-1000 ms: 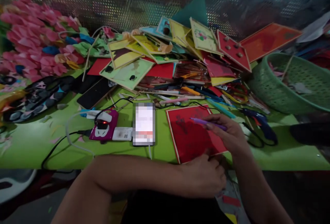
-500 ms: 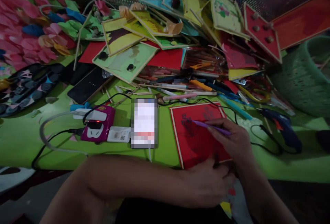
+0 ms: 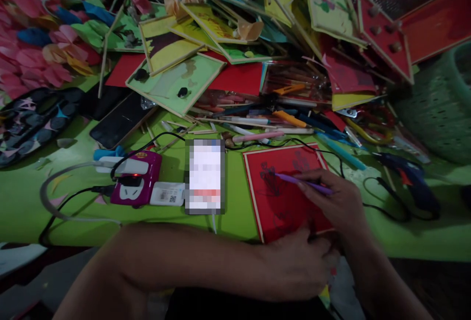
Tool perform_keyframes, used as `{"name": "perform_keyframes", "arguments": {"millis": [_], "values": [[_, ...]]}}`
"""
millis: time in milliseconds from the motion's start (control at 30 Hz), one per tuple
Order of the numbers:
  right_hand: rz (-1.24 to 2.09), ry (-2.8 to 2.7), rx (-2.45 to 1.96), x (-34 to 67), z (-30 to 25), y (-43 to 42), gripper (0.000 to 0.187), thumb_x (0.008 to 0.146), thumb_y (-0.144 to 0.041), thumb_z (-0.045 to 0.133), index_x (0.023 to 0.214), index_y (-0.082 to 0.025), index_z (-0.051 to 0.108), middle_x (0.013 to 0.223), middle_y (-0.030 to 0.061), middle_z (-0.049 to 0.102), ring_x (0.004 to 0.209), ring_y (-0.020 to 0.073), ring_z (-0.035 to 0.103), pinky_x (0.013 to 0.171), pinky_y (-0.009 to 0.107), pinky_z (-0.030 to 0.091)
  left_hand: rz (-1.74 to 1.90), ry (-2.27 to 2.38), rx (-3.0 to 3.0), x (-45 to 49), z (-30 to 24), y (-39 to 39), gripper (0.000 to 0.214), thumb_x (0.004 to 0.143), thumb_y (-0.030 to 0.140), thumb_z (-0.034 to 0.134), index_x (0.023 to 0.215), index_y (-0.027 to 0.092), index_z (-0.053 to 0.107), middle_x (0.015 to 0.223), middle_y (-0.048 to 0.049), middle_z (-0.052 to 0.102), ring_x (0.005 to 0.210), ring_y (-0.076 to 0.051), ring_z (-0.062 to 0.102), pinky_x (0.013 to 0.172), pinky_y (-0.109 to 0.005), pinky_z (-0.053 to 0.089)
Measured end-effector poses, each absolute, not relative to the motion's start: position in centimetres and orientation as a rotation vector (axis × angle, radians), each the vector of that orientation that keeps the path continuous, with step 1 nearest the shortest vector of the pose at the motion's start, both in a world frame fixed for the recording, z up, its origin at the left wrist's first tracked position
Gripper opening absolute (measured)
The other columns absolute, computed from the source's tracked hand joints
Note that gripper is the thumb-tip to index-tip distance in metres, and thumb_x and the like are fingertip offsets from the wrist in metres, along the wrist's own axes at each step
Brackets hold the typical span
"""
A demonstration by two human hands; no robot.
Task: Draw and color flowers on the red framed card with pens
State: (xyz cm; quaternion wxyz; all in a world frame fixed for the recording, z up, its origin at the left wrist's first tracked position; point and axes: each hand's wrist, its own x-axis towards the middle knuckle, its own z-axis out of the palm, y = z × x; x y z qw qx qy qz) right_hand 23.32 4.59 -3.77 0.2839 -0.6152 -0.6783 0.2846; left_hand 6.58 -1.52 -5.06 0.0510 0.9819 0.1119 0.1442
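Red card [image 3: 283,197], flat on the green table [image 3: 22,197] near its front edge. Right hand [image 3: 338,202] pinches 1 purple pen [image 3: 294,181], tip on the card. Left hand [image 3: 298,266] rests at the card's near edge; its grip cannot be told. Phone [image 3: 204,175] lies just left.

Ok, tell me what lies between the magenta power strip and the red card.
Head view: from the power strip, a white adapter, then a lit phone, then bare green table up to the red card.
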Motion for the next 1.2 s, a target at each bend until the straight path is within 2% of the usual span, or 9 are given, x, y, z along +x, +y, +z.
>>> {"name": "perform_keyframes", "arguments": {"millis": [133, 300, 633, 767, 967, 1200], "values": [[0.763, -1.823, -1.634, 23.35, -3.72, 4.64, 0.010, 0.091, -0.035, 0.073, 0.097, -0.030, 0.079, 0.089, 0.0027, 0.080, 0.074, 0.0236, 0.073, 0.067, 0.036, 0.056, 0.483, 0.355, 2.966, 6.63, -5.37, -1.67, 0.039, 0.096, 0.024, 0.049, 0.120, 0.028, 0.080, 0.141, -0.0067, 0.069, 0.132, -0.027, 0.060, 0.100, -0.046, 0.050], [0.742, -1.785, -1.641, 22.96, -3.54, 4.74, 0.008, 0.091, -0.034, 0.074, 0.097, -0.031, 0.079, 0.090, 0.0020, 0.081, 0.075, 0.0242, 0.074, 0.071, 0.039, 0.058, 0.477, 0.350, 2.947, 6.72, -5.47, -1.74, 0.037, 0.096, 0.026, 0.051, 0.116, 0.030, 0.081, 0.142, -0.0065, 0.069, 0.136, -0.028, 0.057, 0.101, -0.047, 0.049], [0.747, -1.775, -1.649, 22.98, -3.56, 4.79, 0.009, 0.089, -0.035, 0.074, 0.095, -0.030, 0.079, 0.087, 0.0025, 0.081, 0.073, 0.0238, 0.074, 0.067, 0.037, 0.059, 0.466, 0.337, 2.956, 6.90, -5.61, -1.85, 0.034, 0.095, 0.028, 0.053, 0.115, 0.030, 0.082, 0.143, -0.0085, 0.067, 0.137, -0.030, 0.056, 0.098, -0.047, 0.051], [0.719, -1.783, -1.678, 22.88, -3.53, 4.92, 0.011, 0.090, -0.033, 0.072, 0.096, -0.029, 0.079, 0.087, 0.0020, 0.081, 0.074, 0.0230, 0.075, 0.071, 0.036, 0.060, 0.439, 0.332, 2.977, 6.88, -5.42, -1.78, 0.036, 0.097, 0.027, 0.052, 0.119, 0.027, 0.080, 0.146, -0.0086, 0.066, 0.138, -0.030, 0.056, 0.100, -0.047, 0.049], [0.763, -1.800, -1.675, 22.88, -3.25, 4.93, 0.011, 0.089, -0.034, 0.072, 0.094, -0.026, 0.079, 0.085, 0.0026, 0.081, 0.071, 0.0224, 0.074, 0.067, 0.034, 0.059, 0.449, 0.376, 2.999, 6.68, -5.18, -1.71, 0.040, 0.099, 0.025, 0.047, 0.122, 0.030, 0.079, 0.149, -0.0063, 0.065, 0.138, -0.028, 0.057, 0.103, -0.047, 0.048], [0.746, -1.786, -1.682, 23.00, -3.44, 5.04, 0.010, 0.091, -0.032, 0.071, 0.096, -0.028, 0.078, 0.089, 0.0029, 0.081, 0.075, 0.0230, 0.075, 0.070, 0.035, 0.060, 0.366, 0.319, 3.034, 6.58, -4.90, -1.49, 0.046, 0.101, 0.024, 0.041, 0.133, 0.026, 0.073, 0.154, -0.0098, 0.060, 0.140, -0.028, 0.055, 0.104, -0.048, 0.048]]}}
